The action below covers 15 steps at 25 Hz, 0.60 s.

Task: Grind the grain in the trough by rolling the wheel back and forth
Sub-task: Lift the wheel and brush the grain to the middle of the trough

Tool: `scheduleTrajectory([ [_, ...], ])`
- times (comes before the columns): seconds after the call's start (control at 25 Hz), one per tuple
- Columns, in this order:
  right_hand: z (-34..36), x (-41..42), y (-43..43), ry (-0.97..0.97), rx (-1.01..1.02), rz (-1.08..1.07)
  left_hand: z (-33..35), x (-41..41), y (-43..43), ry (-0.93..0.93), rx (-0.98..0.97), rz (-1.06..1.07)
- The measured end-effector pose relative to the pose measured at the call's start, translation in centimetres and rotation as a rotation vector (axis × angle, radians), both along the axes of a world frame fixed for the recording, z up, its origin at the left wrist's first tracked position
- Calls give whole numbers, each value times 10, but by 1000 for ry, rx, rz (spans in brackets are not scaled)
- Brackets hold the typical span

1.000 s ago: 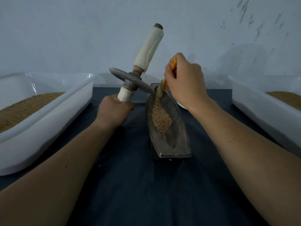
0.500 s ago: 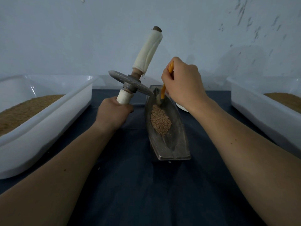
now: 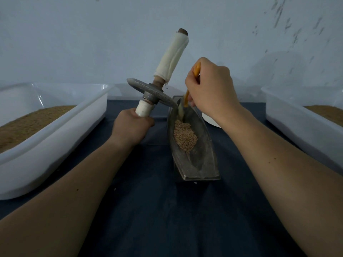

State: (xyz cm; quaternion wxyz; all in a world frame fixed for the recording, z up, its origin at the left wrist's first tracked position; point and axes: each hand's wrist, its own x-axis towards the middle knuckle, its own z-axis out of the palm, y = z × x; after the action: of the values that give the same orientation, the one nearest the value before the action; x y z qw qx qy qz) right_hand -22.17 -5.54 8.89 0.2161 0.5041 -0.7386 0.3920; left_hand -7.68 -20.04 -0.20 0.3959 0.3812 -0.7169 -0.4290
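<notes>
Head view: one trough (image 3: 202, 164) on the counter (image 3: 148, 210) holds one grain (image 3: 184, 138) heap. Left of the trough, the left hand (image 3: 131, 127) has its fingers clamped on one wheel's (image 3: 151, 93) axle, the wheel in the air. Over the trough's far end, the right hand (image 3: 209, 89) pinches one orange tool (image 3: 186, 99). Two tubs (image 3: 55, 134) flank the trough.

Quick headcount: two white tubs, so one left tub (image 3: 46, 160) along the left edge of the tabletop (image 3: 167, 219) and one right tub (image 3: 300, 130) along the right edge, each with a single layer of brown fill (image 3: 27, 123). One metal trough (image 3: 202, 164) in the middle, with one heap of grain (image 3: 185, 138) in it. One wheel (image 3: 152, 93), with two cloth grips: upper wrap (image 3: 172, 56) and lower wrap (image 3: 143, 109). One orange-handled tool (image 3: 197, 68). One white round thing (image 3: 208, 119) toward the far edge, mostly hidden. Two hands, left hand (image 3: 131, 127) and right hand (image 3: 211, 89), holding one item apiece.
</notes>
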Motion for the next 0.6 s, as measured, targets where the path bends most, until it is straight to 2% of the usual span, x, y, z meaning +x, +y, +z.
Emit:
scheduleTrajectory([
  [0.16, -1, 1, -1, -7, 56, -4, 0, 0, 0, -4, 1, 0],
  [0.36, 4, 7, 3, -30, -74, 32, 0, 0, 0, -8, 1, 10],
  [0.6, 15, 20, 1, 31, -75, -22, 1, 0, 1, -2, -5, 7],
])
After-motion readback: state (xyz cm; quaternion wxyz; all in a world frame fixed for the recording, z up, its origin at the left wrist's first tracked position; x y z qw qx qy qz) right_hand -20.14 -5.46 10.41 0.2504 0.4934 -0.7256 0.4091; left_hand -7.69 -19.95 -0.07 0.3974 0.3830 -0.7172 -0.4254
